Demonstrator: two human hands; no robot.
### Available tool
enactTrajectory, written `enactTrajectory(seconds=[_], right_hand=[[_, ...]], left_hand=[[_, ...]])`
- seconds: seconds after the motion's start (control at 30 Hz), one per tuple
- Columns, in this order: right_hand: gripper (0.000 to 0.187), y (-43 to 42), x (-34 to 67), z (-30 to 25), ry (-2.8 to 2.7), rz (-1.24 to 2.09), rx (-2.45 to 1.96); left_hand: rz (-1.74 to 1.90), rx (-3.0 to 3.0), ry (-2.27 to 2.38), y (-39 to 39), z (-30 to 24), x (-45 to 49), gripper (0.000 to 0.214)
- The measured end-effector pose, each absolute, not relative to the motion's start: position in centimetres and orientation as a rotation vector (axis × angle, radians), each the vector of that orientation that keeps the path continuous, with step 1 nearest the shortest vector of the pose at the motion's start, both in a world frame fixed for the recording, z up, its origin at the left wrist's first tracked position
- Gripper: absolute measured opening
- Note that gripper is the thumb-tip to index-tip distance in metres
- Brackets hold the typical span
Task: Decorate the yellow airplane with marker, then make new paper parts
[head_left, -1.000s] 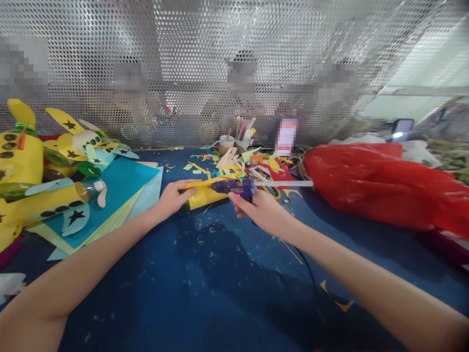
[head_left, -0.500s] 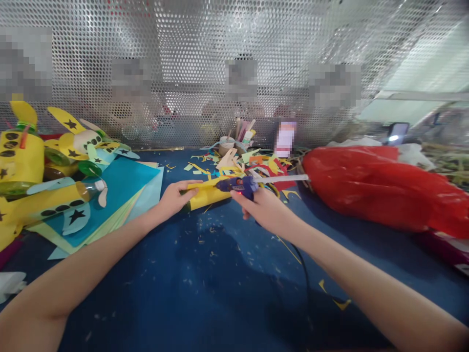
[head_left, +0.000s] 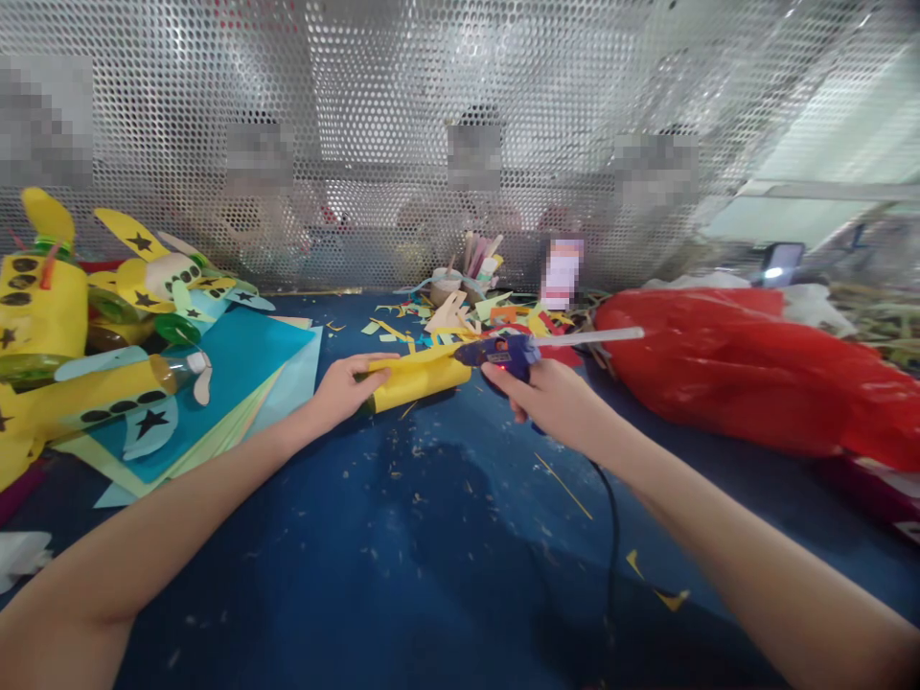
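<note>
My left hand (head_left: 352, 388) grips the left end of a yellow paper-wrapped bottle (head_left: 424, 380) that lies on its side on the blue table. A loose edge of the yellow paper stands up along its top. In my right hand (head_left: 550, 388) is a blue glue gun (head_left: 507, 355), its nozzle at the right end of the paper's upper edge. A long white glue stick (head_left: 589, 336) sticks out of the gun's back, and a small red light glows on its side. The gun's black cord (head_left: 612, 527) runs down across the table.
Yellow bottle planes (head_left: 93, 407) with black stars lie at left beside coloured paper sheets (head_left: 244, 374). Paper scraps (head_left: 460, 311) and a cup of sticks (head_left: 478, 264) sit behind the bottle. A red plastic bag (head_left: 711, 369) fills the right. Perforated metal mesh (head_left: 388, 115) stands behind.
My right hand has moved the glue gun to the right along the paper's edge, uncovering the bottle's right end. My left hand keeps its hold in the same place.
</note>
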State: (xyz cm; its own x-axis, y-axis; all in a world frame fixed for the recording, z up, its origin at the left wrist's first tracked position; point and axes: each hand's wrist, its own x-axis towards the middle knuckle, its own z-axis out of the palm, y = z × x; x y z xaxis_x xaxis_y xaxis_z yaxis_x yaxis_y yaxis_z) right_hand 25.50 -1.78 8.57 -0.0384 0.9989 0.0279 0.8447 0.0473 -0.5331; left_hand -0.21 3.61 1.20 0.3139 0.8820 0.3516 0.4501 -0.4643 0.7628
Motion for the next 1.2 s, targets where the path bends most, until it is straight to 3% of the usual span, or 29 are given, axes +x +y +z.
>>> enactTrajectory(seconds=[0.63,1.2], right_hand=[[0.046,-2.6,22.0,6.8,-2.129,0.658,-1.539],[0.036,-1.6,26.5,8.0,-1.906,0.476,-1.875]], left_hand=[[1.028,2.054,1.194,3.2,1.6,0.0,0.028],[1.011,2.076,1.232,3.2,1.7,0.0,0.028]])
